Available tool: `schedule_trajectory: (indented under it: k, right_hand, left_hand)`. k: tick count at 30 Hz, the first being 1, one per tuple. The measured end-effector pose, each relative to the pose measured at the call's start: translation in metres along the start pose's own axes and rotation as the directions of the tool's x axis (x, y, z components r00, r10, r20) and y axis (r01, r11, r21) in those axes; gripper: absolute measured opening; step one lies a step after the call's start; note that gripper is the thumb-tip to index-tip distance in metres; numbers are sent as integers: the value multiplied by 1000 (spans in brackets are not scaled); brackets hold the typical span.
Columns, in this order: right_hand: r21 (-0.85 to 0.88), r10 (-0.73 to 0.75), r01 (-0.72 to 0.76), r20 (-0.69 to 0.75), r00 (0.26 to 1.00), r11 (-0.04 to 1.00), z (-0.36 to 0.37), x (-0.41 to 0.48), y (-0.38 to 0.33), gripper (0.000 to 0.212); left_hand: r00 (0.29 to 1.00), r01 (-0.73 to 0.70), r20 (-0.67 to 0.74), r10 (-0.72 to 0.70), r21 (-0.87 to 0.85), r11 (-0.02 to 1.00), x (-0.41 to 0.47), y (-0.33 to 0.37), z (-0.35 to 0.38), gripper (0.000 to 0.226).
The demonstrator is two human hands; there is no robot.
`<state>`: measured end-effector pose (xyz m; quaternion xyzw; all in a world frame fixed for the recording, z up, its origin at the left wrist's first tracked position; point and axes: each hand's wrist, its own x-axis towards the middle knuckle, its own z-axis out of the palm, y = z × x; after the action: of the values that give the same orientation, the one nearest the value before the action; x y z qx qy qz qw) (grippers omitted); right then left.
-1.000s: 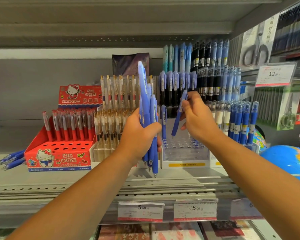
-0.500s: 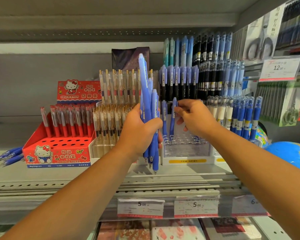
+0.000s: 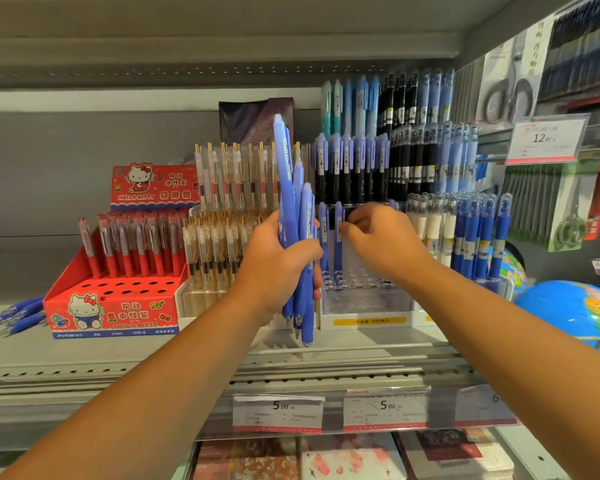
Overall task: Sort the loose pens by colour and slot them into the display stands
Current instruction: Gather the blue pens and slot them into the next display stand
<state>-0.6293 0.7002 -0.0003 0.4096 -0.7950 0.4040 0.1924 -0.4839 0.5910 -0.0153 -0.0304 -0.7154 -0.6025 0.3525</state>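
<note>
My left hand [image 3: 274, 268] is shut on a bundle of blue pens [image 3: 290, 188], held upright in front of the shelf. To its right my right hand [image 3: 381, 244] pinches the upper part of one blue pen [image 3: 337, 251]. That pen stands in the front row of the clear display stand [image 3: 364, 301], beside another blue pen [image 3: 323, 237] in the same row. Most holes in that front row are bare. Behind it rise rows of blue-capped and black pens [image 3: 354, 168]. Several loose blue pens [image 3: 18, 315] lie on the shelf at far left.
A red Hello Kitty stand [image 3: 118, 306] holds red pens at left, and a stand of clear gold-clip pens [image 3: 215, 244] is next to it. Dark blue pens [image 3: 478, 237] fill the stand at right. A globe [image 3: 575, 313] sits at far right. Price tags [image 3: 278, 412] line the shelf edge.
My right hand lowered the single blue pen from mid-air into the clear stand's front row, where it now stands upright. My left hand with the bundle stayed roughly in place.
</note>
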Motion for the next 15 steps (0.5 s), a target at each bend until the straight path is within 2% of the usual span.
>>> schedule_trajectory:
  k: [1, 3, 5, 7, 12, 15]
  right_hand:
    - [31, -20, 22, -61, 998, 999, -2, -3, -5, 13]
    - [255, -63, 83, -85, 994, 963, -8, -9, -16, 4]
    - [530, -121, 87, 30, 992, 843, -15, -17, -30, 9]
    - [658, -159, 25, 144, 977, 753, -18, -25, -39, 7]
    - [667, -155, -44, 236, 959, 744, -19, -32, -42, 15]
    - [647, -132, -80, 273, 953, 758, -22, -32, -41, 12]
  left_hand:
    - [1000, 1, -2, -1, 1, 1000, 0, 0, 0, 26]
    - [1000, 6, -3, -6, -1, 1000, -1, 0, -1, 24]
    - [1000, 11, 1, -11, 1, 1000, -1, 1, -1, 24]
    - [1000, 16, 17, -16, -4, 1000, -2, 2, 0, 27]
    - [999, 37, 23, -37, -15, 999, -1, 1, 0, 29]
    - [998, 47, 35, -47, -3, 999, -1, 0, 0, 25]
